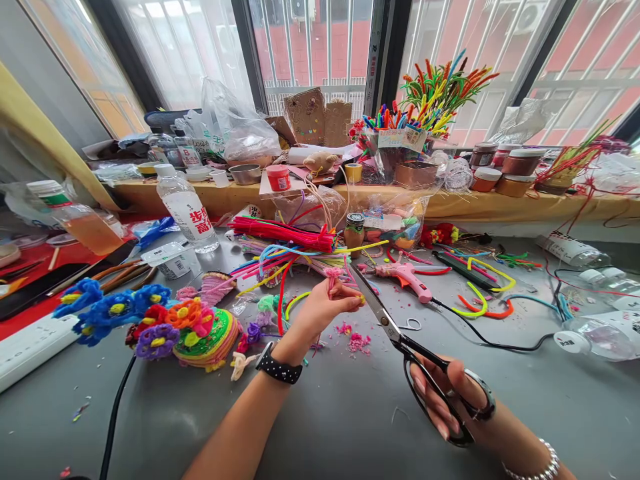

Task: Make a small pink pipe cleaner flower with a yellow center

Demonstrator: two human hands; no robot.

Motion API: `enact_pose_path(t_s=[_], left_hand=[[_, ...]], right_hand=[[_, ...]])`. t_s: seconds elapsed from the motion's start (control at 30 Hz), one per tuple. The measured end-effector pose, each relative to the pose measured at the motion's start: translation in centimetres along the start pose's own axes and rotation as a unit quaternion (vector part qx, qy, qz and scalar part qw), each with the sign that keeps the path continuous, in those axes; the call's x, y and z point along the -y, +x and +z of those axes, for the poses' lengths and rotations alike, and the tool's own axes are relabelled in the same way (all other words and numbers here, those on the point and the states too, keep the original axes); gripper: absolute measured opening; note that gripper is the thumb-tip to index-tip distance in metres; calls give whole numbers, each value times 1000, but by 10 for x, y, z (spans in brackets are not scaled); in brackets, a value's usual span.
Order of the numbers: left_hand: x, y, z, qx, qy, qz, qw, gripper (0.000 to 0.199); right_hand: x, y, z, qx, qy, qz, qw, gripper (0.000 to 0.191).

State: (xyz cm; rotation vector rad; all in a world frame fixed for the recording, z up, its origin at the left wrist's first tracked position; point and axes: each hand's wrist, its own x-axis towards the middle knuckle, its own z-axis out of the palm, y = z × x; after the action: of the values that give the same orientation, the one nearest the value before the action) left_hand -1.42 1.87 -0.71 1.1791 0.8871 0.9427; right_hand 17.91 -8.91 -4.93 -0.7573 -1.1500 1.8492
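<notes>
My left hand (325, 308) is closed in a pinch, a pink fuzzy pipe-cleaner piece (333, 273) sticking up from the fingers. A small yellow bit shows at the fingertips. In my right hand (445, 393) is a large pair of black-handled scissors (387, 325), with fingers through the handle loops. The blades point up and left, close to my left fingertips, and look nearly together. Pink fuzz clippings (357, 341) lie on the grey table below. Fuzzy flowers (157, 340) in blue, red, orange and purple sit left of my left wrist, beside a round multicoloured fuzzy piece (215, 343).
Behind my hands lies a heap of pipe cleaners (285, 233). A pink glue gun (407, 280) rests to the right, its black cord (490, 341) running across the table. Bottles, including a clear one (187, 210), stand at left. Pots and craft supplies line the wooden ledge (210, 199).
</notes>
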Motion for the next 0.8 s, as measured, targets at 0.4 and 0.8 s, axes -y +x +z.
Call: enact_pose_path(t_s=[0.4,0.8], left_hand=[[-2,-2,-1,-15,18,-13,1000,42],[-6,-2,0,-19,6,12,1000,44]], right_hand=[[16,-8,-35,-115,-144,-32,982,49],[32,-13,-38,-94,-213,5,972,57]])
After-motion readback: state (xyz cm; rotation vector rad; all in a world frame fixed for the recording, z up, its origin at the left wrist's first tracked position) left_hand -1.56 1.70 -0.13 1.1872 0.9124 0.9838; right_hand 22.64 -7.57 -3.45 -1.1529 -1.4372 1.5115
